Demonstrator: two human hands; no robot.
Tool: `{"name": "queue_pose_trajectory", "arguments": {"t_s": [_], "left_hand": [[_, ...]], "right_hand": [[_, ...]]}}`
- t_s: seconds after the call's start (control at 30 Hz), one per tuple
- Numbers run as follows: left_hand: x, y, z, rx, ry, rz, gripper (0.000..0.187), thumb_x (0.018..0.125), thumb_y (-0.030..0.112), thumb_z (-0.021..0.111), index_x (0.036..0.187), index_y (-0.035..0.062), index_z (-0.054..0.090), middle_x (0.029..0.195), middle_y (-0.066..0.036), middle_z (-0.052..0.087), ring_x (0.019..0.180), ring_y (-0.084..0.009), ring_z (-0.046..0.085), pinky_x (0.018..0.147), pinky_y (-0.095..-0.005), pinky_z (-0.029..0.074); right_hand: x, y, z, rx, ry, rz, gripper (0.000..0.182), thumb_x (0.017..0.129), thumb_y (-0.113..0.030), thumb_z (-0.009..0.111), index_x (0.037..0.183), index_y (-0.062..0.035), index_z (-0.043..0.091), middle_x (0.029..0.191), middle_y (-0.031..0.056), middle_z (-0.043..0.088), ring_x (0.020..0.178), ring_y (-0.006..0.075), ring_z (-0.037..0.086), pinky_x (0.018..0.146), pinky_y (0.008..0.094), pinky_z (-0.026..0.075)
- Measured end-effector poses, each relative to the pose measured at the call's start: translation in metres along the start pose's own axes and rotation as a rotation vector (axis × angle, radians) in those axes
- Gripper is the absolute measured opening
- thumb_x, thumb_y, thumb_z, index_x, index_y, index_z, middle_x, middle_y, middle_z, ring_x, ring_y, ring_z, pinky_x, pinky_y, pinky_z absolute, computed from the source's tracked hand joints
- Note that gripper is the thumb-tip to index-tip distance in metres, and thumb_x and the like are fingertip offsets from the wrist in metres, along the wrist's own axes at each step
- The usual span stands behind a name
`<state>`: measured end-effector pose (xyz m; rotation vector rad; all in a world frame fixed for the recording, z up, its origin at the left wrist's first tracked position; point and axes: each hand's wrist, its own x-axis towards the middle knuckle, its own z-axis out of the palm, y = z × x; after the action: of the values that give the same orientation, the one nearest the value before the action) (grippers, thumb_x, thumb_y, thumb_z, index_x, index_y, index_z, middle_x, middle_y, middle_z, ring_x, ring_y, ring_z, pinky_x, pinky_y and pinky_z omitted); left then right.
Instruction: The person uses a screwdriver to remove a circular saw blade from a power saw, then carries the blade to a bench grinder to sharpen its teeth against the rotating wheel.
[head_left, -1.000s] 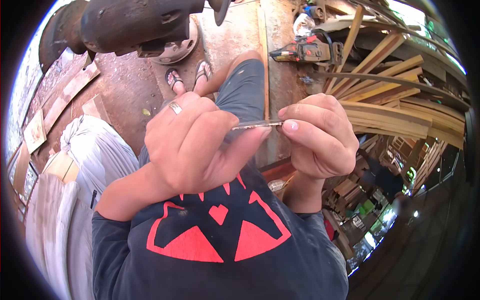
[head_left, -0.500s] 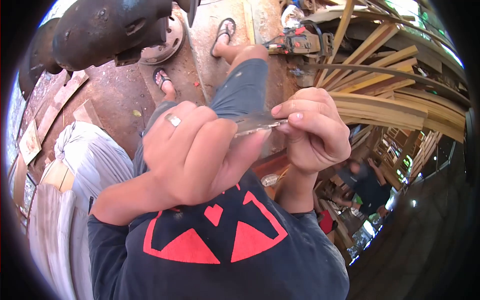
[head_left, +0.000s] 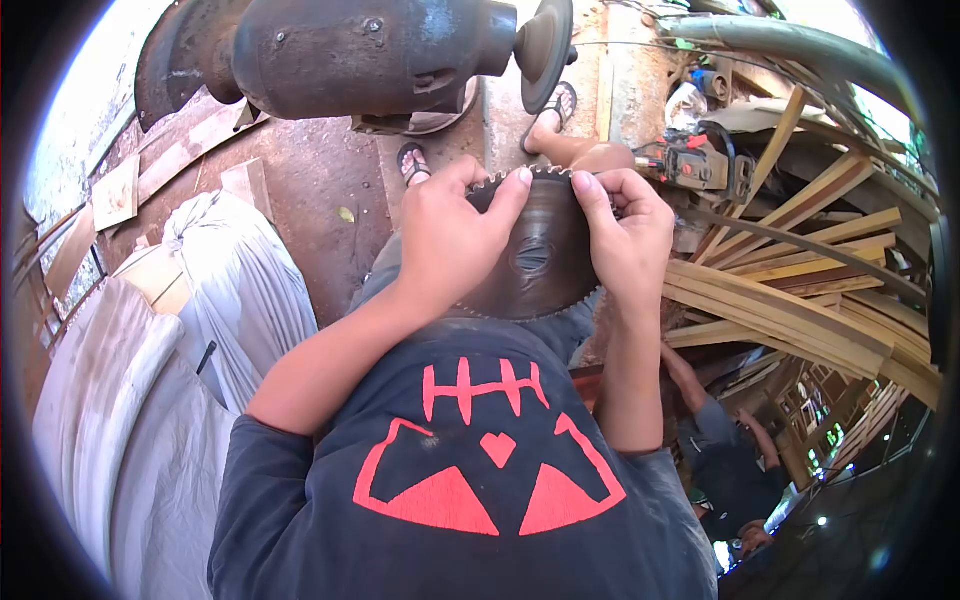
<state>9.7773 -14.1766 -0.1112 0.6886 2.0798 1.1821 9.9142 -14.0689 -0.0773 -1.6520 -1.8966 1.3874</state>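
Note:
A round, dark circular saw blade (head_left: 545, 215) with a toothed rim and a centre hole is held in front of my body, its flat face toward me. My left hand (head_left: 455, 225) grips its left upper edge, thumb on the face and fingers behind. On the right upper edge, my right hand (head_left: 630, 225) pinches the rim, with its thumb near the teeth and fingers curled behind. Just beyond the blade stands a bench grinder (head_left: 370, 55) with a dark, worn body. Its grinding wheel (head_left: 546, 55) sits at the right end of the shaft.
A chainsaw (head_left: 690, 165) lies on the ground at upper right. Stacked wooden strips (head_left: 790, 320) fill the right side. White cloth (head_left: 235, 270) drapes over something at left, near loose boards (head_left: 180, 180). Another person (head_left: 735, 460) is at lower right.
The blade has tilted from nearly edge-on to face me, and both hands have moved up and apart along its rim. The view has shifted, showing more of the grinder and its wheel.

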Motion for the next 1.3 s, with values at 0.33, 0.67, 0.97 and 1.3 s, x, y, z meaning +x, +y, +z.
{"name": "queue_pose_trajectory", "arguments": {"t_s": [0.33,0.67,0.97,1.3], "left_hand": [[0.009,0.000,0.007,-0.084,0.104,-0.073,0.041,0.086,0.029,0.076,0.111,-0.0023,0.065,0.060,-0.006,0.059,0.056,-0.0106,0.051,0.057,-0.0304,0.045],[0.028,0.005,0.001,-0.075,-0.023,-0.198,0.086,0.082,0.026,0.077,0.140,-0.0143,0.027,0.057,-0.012,0.057,0.047,-0.0232,0.054,0.050,-0.0374,0.043],[0.036,0.005,0.003,-0.042,-0.015,-0.233,0.063,0.081,0.030,0.078,0.122,-0.0082,0.050,0.092,-0.025,0.067,0.084,-0.0374,0.068,0.079,-0.0427,0.052],[0.036,-0.012,0.016,0.002,0.141,-0.054,0.050,0.083,0.037,0.079,0.089,-0.0074,0.057,0.052,-0.008,0.050,0.048,-0.0157,0.043,0.051,-0.0345,0.040]], "right_hand": [[0.018,-0.009,0.009,-0.175,0.052,-0.075,0.030,0.084,-0.024,0.078,0.077,0.0031,0.067,0.063,0.0107,0.061,0.057,0.0133,0.053,0.057,0.0305,0.045],[0.037,-0.011,0.016,-0.226,0.022,-0.060,0.030,0.084,-0.025,0.077,0.078,0.0034,0.069,0.059,0.0127,0.061,0.052,0.0160,0.053,0.056,0.0327,0.046],[0.046,-0.013,0.017,-0.207,-0.001,-0.114,0.025,0.089,-0.020,0.076,0.080,0.0026,0.070,0.061,-0.0033,0.057,0.057,0.0019,0.045,0.051,0.0212,0.037],[0.053,-0.014,0.016,-0.212,-0.005,-0.081,0.027,0.085,-0.023,0.078,0.081,0.0035,0.070,0.062,0.0074,0.062,0.056,0.0094,0.049,0.056,0.0288,0.045]]}}
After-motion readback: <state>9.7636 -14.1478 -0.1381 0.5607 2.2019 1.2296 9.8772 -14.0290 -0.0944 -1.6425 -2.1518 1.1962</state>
